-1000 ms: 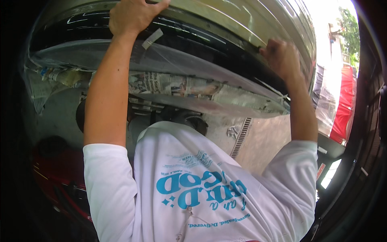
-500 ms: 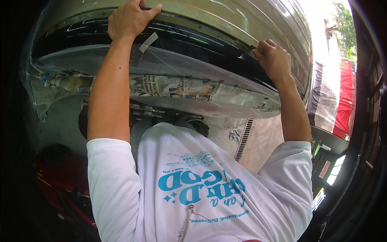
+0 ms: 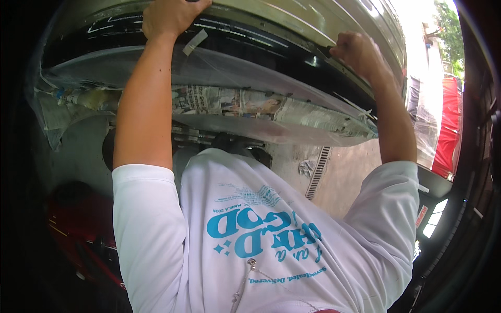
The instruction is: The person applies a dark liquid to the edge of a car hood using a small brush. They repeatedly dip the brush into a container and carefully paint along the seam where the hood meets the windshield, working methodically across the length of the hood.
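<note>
A gold-olive vehicle body panel (image 3: 308, 23) spans the top, with a glossy black band (image 3: 245, 49) along its lower edge. My left hand (image 3: 169, 20) rests at the panel's upper left; its fingers are partly cut off by the picture's top edge. My right hand (image 3: 359, 53), slightly blurred, is closed at the seam above the black band on the right. A small dark piece (image 3: 323, 50) shows by its fingertips, too indistinct to name. Between the hands, a short strip of pale tape (image 3: 195, 43) sticks across the band's lower edge.
Clear plastic sheeting (image 3: 229, 68) and newspaper (image 3: 224, 101) hang below the band. Beneath are a concrete floor (image 3: 347, 172) and a drain grate (image 3: 318, 172). A red vehicle (image 3: 78, 235) stands at lower left; a red and white sheet (image 3: 446, 125) hangs at right.
My right hand has moved up and slightly right, and the dark piece shows more clearly beside it. The left hand has shifted up, partly out of the picture.
</note>
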Available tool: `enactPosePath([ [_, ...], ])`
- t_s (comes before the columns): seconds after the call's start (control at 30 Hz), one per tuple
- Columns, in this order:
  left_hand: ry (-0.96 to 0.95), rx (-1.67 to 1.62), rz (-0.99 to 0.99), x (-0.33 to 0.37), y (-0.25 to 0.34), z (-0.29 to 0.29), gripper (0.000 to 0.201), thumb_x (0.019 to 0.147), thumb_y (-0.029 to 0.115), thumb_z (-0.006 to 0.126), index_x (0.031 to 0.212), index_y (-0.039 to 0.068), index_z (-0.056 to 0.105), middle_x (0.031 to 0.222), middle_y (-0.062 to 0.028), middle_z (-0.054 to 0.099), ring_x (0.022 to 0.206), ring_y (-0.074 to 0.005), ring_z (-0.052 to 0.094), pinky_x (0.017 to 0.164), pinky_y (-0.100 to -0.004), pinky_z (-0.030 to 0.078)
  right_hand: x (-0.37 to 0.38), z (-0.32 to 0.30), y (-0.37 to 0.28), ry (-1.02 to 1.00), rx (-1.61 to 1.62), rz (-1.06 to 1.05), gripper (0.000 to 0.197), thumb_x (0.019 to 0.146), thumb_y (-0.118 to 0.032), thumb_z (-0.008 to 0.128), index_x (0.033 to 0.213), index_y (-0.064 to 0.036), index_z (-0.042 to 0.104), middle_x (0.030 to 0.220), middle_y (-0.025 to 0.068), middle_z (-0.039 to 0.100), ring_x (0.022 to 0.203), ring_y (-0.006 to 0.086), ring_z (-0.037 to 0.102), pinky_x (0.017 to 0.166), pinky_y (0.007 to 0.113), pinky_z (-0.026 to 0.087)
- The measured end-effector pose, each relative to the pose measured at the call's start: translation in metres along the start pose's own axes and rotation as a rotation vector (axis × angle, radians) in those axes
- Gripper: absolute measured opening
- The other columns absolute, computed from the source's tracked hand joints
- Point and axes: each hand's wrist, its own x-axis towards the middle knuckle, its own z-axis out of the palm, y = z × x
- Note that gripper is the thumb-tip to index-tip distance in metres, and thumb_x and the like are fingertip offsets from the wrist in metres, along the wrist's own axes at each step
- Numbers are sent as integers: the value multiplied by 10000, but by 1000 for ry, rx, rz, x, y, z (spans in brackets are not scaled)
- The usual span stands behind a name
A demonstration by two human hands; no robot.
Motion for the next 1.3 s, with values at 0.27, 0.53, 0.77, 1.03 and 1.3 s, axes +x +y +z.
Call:
enactPosePath([
  [0.27,33,2,13,-2,-2,4,484,782,533,800,972,97,713,908,-177,747,893,-386,716,785,-487,548,-29,45,-31,190,-166,145,248,951,-329,702,1022,-91,709,1037,119,722,928,369,725,785,498,585],
  [0.53,99,26,176,13,-38,30,640,801,795,652,962,178,700,812,-35,720,798,-279,728,690,-429,552,0,-5,-9,-30,-162,-14,248,914,-308,741,1034,-92,724,1022,153,725,964,394,719,840,504,581],
  [0.77,-30,13,22,-1,-6,6,536,805,628,739,978,122,720,902,-145,744,897,-343,726,773,-465,556,-26,39,-18,220,-64,64,251,887,-311,771,904,-74,688,957,115,715,906,380,705,796,512,553],
  [1.03,75,25,146,15,-33,35,644,797,786,665,964,164,700,794,-36,706,829,-274,720,712,-433,545,9,0,9,23,47,72,289,866,-359,791,894,-81,717,909,117,725,891,359,711,798,487,547],
  [1.3,-37,47,48,9,-24,20,644,785,775,690,944,151,700,759,-29,686,753,-268,698,685,-417,534,-9,26,-9,137,-89,13,256,874,-345,778,904,-97,723,925,116,743,904,347,726,809,477,574],
])
